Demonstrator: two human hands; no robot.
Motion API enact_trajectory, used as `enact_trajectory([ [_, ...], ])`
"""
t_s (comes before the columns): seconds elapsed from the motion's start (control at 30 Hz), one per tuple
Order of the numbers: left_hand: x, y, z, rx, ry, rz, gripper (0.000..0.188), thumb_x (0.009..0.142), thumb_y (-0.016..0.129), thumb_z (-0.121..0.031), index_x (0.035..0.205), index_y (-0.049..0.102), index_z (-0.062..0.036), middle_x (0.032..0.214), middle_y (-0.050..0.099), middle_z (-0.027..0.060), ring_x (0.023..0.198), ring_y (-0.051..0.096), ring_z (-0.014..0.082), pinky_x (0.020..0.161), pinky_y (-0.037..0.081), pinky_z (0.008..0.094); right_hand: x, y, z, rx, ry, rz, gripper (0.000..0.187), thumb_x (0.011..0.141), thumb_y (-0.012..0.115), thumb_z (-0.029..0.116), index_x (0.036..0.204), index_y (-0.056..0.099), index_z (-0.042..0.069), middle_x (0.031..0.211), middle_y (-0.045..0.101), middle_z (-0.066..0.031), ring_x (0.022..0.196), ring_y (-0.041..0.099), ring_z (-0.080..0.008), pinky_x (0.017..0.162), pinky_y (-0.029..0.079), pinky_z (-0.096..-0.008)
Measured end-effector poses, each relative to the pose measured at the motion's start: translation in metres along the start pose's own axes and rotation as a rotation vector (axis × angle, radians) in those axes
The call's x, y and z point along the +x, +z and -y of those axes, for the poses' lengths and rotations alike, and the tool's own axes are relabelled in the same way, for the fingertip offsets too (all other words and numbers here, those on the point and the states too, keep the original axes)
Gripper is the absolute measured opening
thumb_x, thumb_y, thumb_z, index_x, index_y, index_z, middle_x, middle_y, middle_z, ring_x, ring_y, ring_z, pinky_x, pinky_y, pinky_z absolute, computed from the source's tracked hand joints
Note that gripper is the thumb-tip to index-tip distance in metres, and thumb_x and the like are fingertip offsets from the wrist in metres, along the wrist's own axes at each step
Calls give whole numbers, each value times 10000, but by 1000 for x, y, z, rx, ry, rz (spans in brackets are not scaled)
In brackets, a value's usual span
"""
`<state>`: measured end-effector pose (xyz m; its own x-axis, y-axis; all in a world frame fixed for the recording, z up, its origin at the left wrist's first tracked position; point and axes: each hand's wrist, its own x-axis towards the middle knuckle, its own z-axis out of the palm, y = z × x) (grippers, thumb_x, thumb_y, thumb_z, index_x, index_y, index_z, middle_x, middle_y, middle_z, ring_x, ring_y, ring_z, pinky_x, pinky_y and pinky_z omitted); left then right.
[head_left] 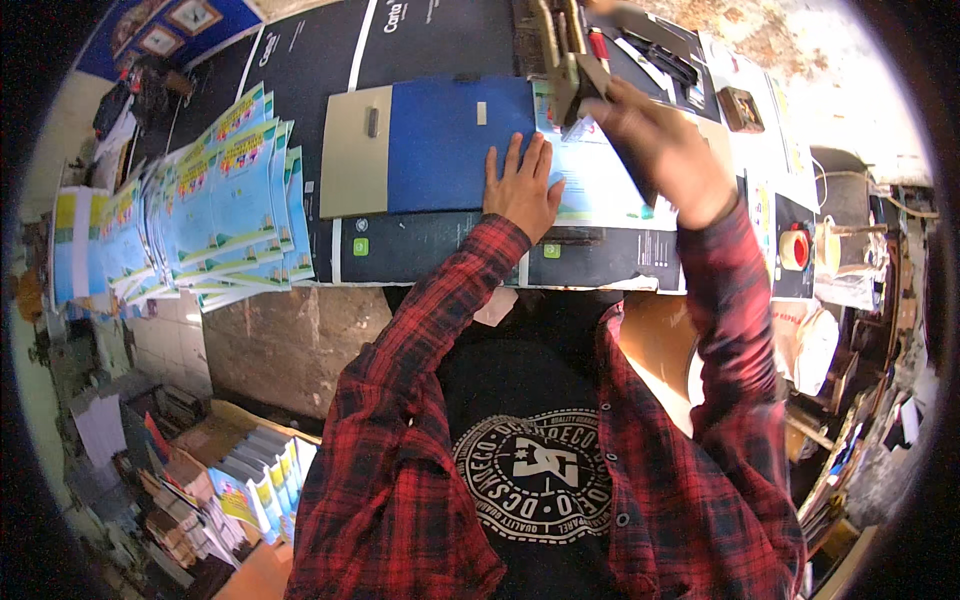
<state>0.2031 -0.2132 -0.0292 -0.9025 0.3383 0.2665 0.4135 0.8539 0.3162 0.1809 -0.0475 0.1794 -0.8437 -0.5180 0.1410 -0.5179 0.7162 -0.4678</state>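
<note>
My left hand (522,190) lies flat with fingers spread across the right edge of a blue board (435,150) and the light blue printed sheets (590,175) beside it. A beige panel (350,155) adjoins the board on its left. Over the sheets, my right hand (665,150) is smeared by motion. Its fingers appear closed around a dark metal tool (592,78), which has a lever-like shape; blur hides its exact kind. A dark strip, shadow or handle, runs below that hand.
Overlapping stacks of printed booklets (215,200) cover the table's left side. At the right are a roll of red tape (795,250) and a small brown box (740,110). More bundled booklets (260,480) sit lower left. The dark table covering (440,245) ends close to my body.
</note>
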Motion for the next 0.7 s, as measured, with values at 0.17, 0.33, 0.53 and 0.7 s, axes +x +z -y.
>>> enact_trajectory([
  [0.17, 5, -6, -12, 41, 6, 21, 574, 932, 506, -310, 1484, 377, -221, 1483, 375, 174, 1386, 307, 456, 1085, 220, 694, -21, -13, -118, 314, 551, -113, 498, 942, 585, 436, 1231, 638, 34, 1086, 693, -191, 944, 685, -233, 828, 504, -348],
  [0.33, 12, 11, -28, 40, -10, 1, 565, 879, 548, -324, 1432, 459, -247, 1478, 362, 189, 1381, 281, 493, 1032, 184, 780, -136, 53, -253, -149, 873, -352, 907, 732, 791, 529, 1349, 464, -50, 1245, 587, -280, 1115, 607, -353, 960, 476, -434],
  [0.53, 4, -1, -16, 79, -94, -43, 523, 852, 561, -311, 1369, 528, -239, 1446, 386, 173, 1351, 310, 494, 1016, 179, 795, -115, 80, -238, -193, 732, -333, 955, 680, 837, 492, 1389, 419, 8, 1291, 555, -253, 1238, 508, -380, 1028, 421, -464],
  [0.7, -5, -14, 11, 106, -110, -71, 499, 854, 564, -299, 1350, 548, -246, 1422, 406, 166, 1342, 336, 481, 1007, 192, 795, -96, 97, -237, -285, 675, -247, 929, 696, 801, 514, 1406, 413, 59, 1257, 563, -256, 1202, 530, -404, 1002, 439, -474],
])
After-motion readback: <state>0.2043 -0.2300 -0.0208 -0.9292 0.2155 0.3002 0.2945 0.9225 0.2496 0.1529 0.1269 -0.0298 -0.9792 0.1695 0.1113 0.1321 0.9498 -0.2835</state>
